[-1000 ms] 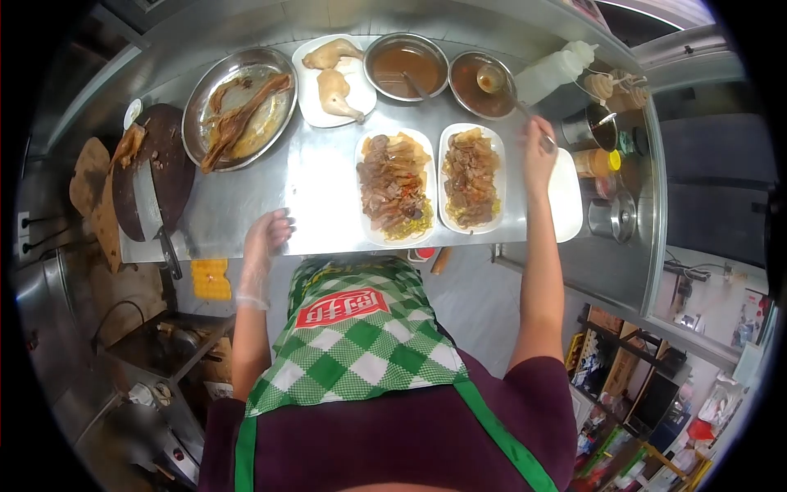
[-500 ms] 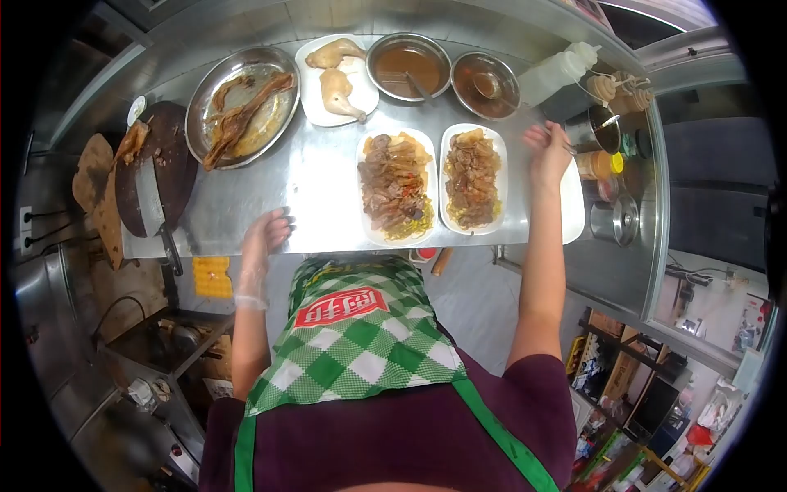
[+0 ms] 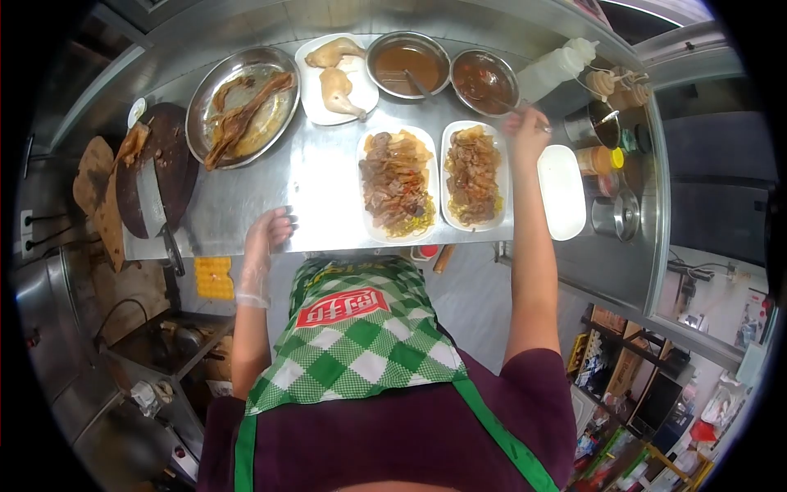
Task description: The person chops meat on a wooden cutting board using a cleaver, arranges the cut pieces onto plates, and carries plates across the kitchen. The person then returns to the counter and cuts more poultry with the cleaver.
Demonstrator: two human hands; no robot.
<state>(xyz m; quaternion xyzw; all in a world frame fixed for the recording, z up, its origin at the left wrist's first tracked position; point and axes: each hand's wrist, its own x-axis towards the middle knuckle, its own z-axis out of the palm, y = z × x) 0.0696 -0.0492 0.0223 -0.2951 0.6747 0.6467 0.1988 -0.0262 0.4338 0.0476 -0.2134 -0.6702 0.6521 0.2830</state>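
My right hand (image 3: 529, 129) is closed round the handle of a ladle (image 3: 510, 107), whose bowl end is down in the dark red sauce of a steel bowl (image 3: 484, 84). Gloved in clear plastic, my left hand (image 3: 269, 231) rests at the counter's front edge with fingers apart and nothing in it. Between the hands lie two white oval plates of sliced meat over yellow shreds, the left plate (image 3: 397, 184) and the right plate (image 3: 473, 174). An unused white plate (image 3: 561, 193) lies beside my right forearm.
Behind the plates are a bowl of brown sauce (image 3: 408, 66), a plate with poultry legs (image 3: 334, 82) and a steel tray of meat (image 3: 242, 107). A cleaver (image 3: 151, 201) lies on a round board (image 3: 168, 148) at left. Squeeze bottles (image 3: 560, 72) and jars stand at right.
After opening its fingers and moving slightly right, my right hand has come back left and closed on the ladle, now dipped in the sauce. My left hand has barely moved.
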